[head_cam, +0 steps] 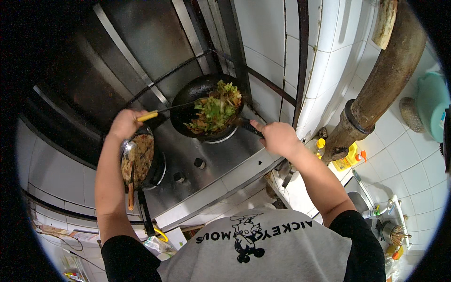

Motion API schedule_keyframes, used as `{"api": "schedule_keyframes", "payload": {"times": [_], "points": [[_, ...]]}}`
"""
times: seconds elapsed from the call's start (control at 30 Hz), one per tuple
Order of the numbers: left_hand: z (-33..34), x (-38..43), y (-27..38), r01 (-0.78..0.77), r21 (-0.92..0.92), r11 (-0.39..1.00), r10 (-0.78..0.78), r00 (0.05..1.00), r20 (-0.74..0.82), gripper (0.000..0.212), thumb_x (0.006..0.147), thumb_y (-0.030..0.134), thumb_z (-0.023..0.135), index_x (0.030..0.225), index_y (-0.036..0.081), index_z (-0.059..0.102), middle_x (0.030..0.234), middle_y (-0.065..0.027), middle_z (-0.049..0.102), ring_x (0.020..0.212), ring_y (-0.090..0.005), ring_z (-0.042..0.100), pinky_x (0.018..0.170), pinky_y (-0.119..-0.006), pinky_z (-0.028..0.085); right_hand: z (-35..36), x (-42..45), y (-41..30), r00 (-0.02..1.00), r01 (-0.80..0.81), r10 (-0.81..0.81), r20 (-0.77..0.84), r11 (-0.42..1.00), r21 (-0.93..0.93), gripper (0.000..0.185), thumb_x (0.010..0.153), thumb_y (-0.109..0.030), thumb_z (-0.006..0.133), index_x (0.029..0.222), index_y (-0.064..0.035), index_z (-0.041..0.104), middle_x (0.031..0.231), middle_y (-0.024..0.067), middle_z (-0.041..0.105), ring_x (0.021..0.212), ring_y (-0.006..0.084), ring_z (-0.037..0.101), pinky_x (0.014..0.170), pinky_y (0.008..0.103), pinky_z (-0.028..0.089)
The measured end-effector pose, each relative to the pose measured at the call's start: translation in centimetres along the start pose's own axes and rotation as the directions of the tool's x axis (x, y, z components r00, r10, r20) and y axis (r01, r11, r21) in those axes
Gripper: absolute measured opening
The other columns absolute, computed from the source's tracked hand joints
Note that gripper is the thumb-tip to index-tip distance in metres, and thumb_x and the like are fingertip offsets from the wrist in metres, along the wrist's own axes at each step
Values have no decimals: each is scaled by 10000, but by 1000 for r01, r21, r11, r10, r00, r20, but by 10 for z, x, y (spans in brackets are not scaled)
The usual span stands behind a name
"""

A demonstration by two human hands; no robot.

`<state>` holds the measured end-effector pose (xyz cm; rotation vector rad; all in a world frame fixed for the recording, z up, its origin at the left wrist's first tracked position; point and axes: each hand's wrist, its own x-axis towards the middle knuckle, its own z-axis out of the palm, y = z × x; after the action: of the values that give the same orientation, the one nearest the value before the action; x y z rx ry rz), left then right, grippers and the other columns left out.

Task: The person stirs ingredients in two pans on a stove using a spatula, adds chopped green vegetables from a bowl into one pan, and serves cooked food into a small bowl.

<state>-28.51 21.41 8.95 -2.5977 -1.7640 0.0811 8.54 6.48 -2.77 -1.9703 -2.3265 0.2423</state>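
My left hand (pixel 125 124) grips the yellow handle of a cooking spatula (pixel 149 115). Its thin metal shaft reaches right into a dark wok (pixel 183 88), and its far end is lost among the food. Chopped green vegetables mixed with brown pieces (pixel 216 109) are heaped toward the wok's right side, slightly blurred. At the wok's right, my right hand (pixel 278 137) is closed around its black handle (pixel 252 127). Below my left forearm, a second pan (pixel 144 181) holds a thick pale-brown food (pixel 142 155). A metal ladle (pixel 131 179) with a wooden handle rests over that pan.
Both pans stand on a stainless-steel stove (pixel 186 155) with two black knobs (pixel 199 163). The second pan's handle (pixel 145 213) juts toward me. A thick brown pipe (pixel 384 77) rises at right, near a yellow-capped bottle (pixel 320 144) and a yellow pump container (pixel 348 158). A sink (pixel 356 197) lies beyond my right elbow.
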Motion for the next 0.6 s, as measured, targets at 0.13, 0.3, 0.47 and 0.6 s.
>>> {"api": "schedule_keyframes", "payload": {"times": [0.13,0.3,0.47,0.6], "points": [[-13,19,-9,-33,128,991,45,995,-93,428,701,-6,637,1111,117,622,1031,-158,621,928,-312,599,835,-365,473,2,3,0,1000,-5,5,19,999,-42,575,765,-110,543,1324,-170,427,844,154,653,761,296,642,667,400,519],[-5,69,-8,140,-66,988,-141,990,-7,403,728,25,647,1124,97,616,999,-166,640,908,-295,612,818,-334,456,8,5,-2,999,17,-18,-34,999,-39,613,767,-202,622,1338,-178,400,780,138,644,742,307,628,659,407,508],[-1,74,19,-26,-175,984,43,995,95,459,738,-23,597,1160,157,607,1073,-131,618,942,-258,585,841,-313,435,5,3,-3,1000,12,-13,-25,999,-43,614,764,-214,625,1337,-189,403,779,139,640,746,308,627,669,407,508],[-19,40,33,-348,145,926,354,935,-23,602,674,-115,521,1136,257,623,1028,-91,607,907,-287,580,808,-353,458,4,2,-1,1000,12,-13,-19,999,-34,626,761,-209,627,1343,-186,396,794,146,642,753,308,627,672,408,508]]}}
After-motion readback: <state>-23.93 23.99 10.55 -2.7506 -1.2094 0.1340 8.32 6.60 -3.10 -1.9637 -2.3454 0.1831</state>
